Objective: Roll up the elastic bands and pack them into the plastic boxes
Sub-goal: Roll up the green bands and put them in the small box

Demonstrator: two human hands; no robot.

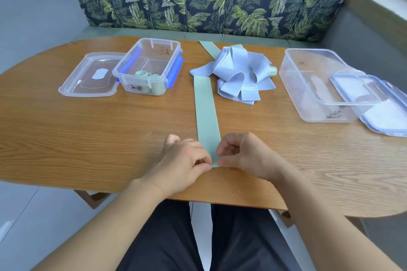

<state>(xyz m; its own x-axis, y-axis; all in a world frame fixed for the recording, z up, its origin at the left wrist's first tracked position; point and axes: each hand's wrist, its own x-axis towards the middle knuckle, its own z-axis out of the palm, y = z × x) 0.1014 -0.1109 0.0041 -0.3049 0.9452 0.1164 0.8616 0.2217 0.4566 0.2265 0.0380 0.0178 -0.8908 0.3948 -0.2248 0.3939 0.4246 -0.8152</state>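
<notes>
A long pale green elastic band (pixel 206 108) lies flat down the middle of the wooden table (pixel 110 130), running away from me and under a loose heap of light blue bands (pixel 237 72). My left hand (pixel 184 160) and my right hand (pixel 244 156) pinch the band's near end from either side, fingers curled at its two corners. A small clear box with blue clips (pixel 149 66) at the back left holds rolled green bands (pixel 146 74). A larger clear box (pixel 319 86) stands at the right.
The small box's lid (pixel 90 76) lies flat to its left. The large box's lid (pixel 378 103) leans on that box's right rim. A small green roll (pixel 273 71) peeks out behind the blue heap. A leaf-patterned bench back stands behind the table.
</notes>
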